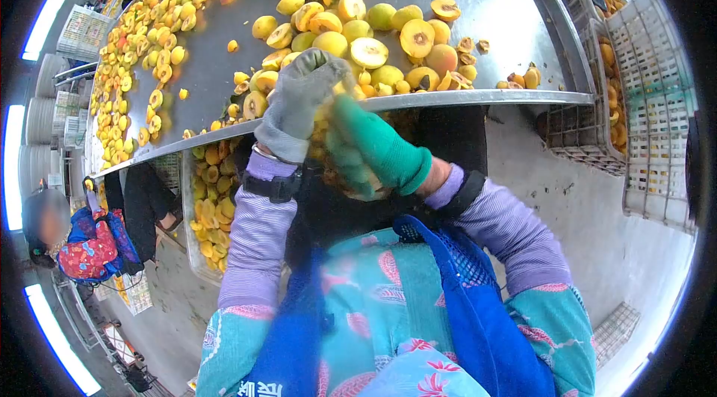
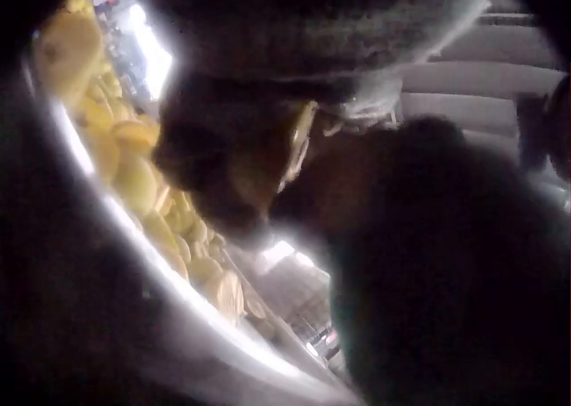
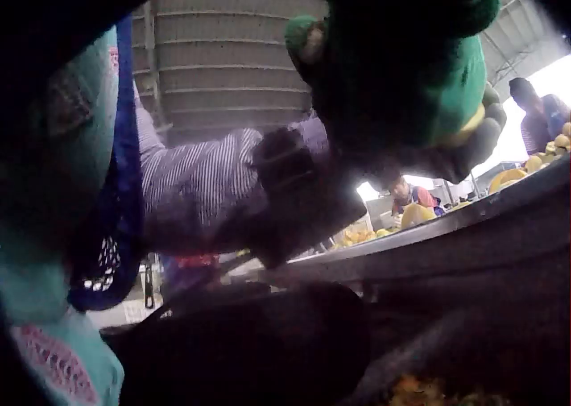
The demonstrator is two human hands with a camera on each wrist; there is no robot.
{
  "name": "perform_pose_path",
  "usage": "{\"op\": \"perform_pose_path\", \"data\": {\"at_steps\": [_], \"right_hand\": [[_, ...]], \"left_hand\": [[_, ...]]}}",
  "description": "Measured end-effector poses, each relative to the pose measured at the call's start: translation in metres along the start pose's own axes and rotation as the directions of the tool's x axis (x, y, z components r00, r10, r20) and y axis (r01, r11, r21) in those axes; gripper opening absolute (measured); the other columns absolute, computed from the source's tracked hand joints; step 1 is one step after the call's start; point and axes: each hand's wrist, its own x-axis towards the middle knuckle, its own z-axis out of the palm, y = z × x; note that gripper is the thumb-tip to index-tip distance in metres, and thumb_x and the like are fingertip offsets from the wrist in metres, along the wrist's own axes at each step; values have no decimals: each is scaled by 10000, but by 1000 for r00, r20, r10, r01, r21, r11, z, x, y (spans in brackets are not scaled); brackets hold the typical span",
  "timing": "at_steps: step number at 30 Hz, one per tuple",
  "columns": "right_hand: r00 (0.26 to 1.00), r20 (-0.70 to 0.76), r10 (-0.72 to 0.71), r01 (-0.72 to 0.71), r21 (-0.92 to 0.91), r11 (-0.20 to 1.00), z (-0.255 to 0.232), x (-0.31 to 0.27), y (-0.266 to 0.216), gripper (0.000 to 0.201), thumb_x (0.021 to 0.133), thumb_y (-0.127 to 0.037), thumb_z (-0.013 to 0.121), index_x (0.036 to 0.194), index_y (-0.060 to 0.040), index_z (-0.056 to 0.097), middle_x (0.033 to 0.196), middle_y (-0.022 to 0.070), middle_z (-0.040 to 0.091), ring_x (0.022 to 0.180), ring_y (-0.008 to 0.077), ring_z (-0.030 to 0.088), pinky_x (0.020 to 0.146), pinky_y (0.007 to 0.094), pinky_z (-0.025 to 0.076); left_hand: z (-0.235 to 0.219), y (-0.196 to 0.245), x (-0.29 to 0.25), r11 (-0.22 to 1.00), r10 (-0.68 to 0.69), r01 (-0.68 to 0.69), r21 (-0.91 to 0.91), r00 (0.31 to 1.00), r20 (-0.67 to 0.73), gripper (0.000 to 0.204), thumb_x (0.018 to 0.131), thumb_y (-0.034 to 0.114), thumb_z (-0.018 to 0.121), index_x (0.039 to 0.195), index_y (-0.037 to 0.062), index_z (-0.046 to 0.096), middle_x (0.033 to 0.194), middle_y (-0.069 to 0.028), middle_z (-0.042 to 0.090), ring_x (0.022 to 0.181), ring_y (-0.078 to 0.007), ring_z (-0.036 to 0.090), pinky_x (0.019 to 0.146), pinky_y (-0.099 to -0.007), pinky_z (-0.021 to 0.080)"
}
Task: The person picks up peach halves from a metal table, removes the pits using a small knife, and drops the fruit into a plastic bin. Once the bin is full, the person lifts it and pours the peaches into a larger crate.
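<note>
My left hand (image 1: 299, 102), in a grey glove, holds a yellow peach piece (image 1: 341, 88) at the near edge of the metal table. Close against it from the right, my green-gloved right hand (image 1: 381, 147) has its fingers curled and its thumb side at the fruit. Blur and the gloves hide most of the piece. A thin yellow edge of the peach (image 2: 302, 143) shows between dark hands in the left wrist view. In the right wrist view, yellow flesh appears between the green glove (image 3: 406, 85) and the grey one. Halved and whole peaches (image 1: 370, 53) lie just beyond my hands.
The metal table (image 1: 515, 31) has a raised rim and carries many peaches. Below its edge stands a crate of peach halves (image 1: 214, 206) at left. Stacked plastic crates (image 1: 657, 113) stand at right. Another person (image 1: 89, 240) is at the far left.
</note>
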Motion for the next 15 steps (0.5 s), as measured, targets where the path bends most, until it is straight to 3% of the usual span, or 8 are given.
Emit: {"op": "perform_pose_path", "data": {"at_steps": [2,4,7,8,11,12,13,15], "right_hand": [[996,-58,-61,66,80,995,12,3,2,560,958,-565,356,771,-68,533,512,29,477,346,152,454,310,272,370],[823,-24,-567,446,-591,672,-9,25,-6,561,966,-533,355,773,-36,528,508,48,476,360,166,475,320,289,385],[725,-36,-688,473,-700,535,-13,27,-4,549,971,-491,369,798,4,529,503,69,471,378,176,499,331,303,393],[656,8,-755,537,-707,460,-13,34,0,549,969,-497,373,805,1,537,503,67,473,375,174,495,332,305,390],[995,-52,-84,77,-131,988,-5,3,-33,394,980,-360,409,843,-30,576,561,97,523,501,221,546,452,360,433],[806,46,-591,446,-703,554,-23,24,-18,329,966,-297,424,843,-26,565,602,112,544,527,238,551,461,361,435],[447,434,-782,421,-874,-245,-39,45,-7,265,953,-234,438,843,-22,554,643,127,564,552,254,556,470,362,437],[255,462,-850,144,-887,-439,-47,27,-29,142,879,-132,501,889,3,543,742,160,604,604,293,581,503,377,452]], "left_hand": [[8,2,3,996,76,-76,54,997,-5,237,952,255,521,952,34,606,815,-76,623,732,-168,609,682,-287,517],[7,-1,3,939,181,-168,301,983,-15,255,962,249,496,982,24,613,849,-77,629,769,-174,614,715,-294,514],[3,0,8,497,410,-266,826,911,46,308,986,238,438,1031,-8,617,943,-82,650,877,-187,621,817,-315,503],[8,1,4,639,280,-103,762,954,-106,300,984,191,404,1067,-13,608,1043,-109,655,943,-217,615,885,-327,478],[-17,-11,7,120,536,-283,952,826,178,288,971,161,400,1075,3,617,1049,-115,659,984,-223,622,880,-335,481],[-12,1,2,83,525,-299,951,824,213,292,971,169,402,1076,7,622,1005,-88,672,978,-195,639,857,-325,502],[-12,7,1,225,464,-308,924,868,176,292,969,173,407,1080,8,621,1000,-87,674,964,-186,645,848,-317,508],[-17,7,-4,561,317,-225,797,948,44,286,954,163,430,1105,7,615,1032,-116,664,989,-212,633,876,-320,497]]}}
